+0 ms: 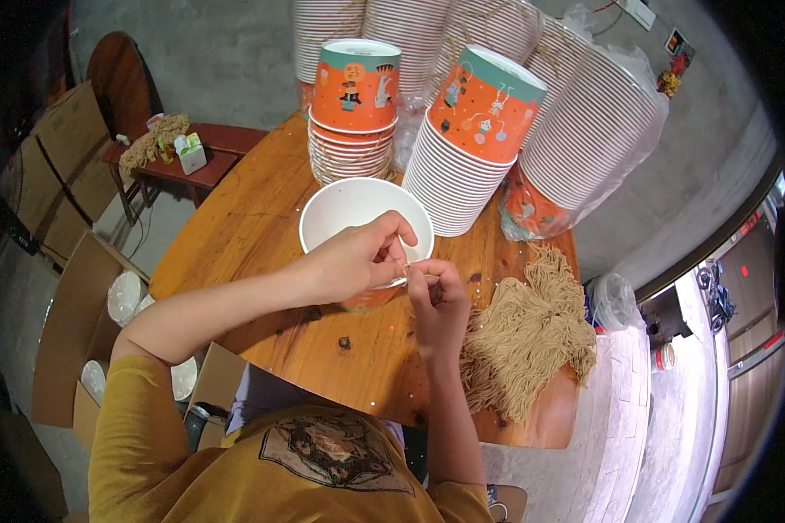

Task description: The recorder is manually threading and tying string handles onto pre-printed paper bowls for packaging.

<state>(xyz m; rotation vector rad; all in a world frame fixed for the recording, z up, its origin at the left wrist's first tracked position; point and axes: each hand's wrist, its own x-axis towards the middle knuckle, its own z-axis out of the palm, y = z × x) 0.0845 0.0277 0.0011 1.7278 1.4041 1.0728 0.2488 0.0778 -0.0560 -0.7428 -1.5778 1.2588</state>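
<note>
In front of me stands an upright paper bucket (344,205), white inside, with an orange outer wall partly showing below my wrists. My left hand (358,260) reaches across its near rim, the thumb and forefinger pinched together. Right beside those fingertips, at the rim's right side, my right hand (438,301) is closed in a pinch too. A thin tan string seems to run between the two pinches, though most of it is hidden by my fingers. A heap of loose tan strings (528,340) lies on the table, just right of my right forearm.
Behind the bucket rise a short stack of string-tied buckets (353,96) and a taller nested stack (471,148). Plastic-wrapped bucket stacks (584,113) line the wooden table's (244,235) back. At left are an open carton (78,322) with white buckets and a low red bench (209,166).
</note>
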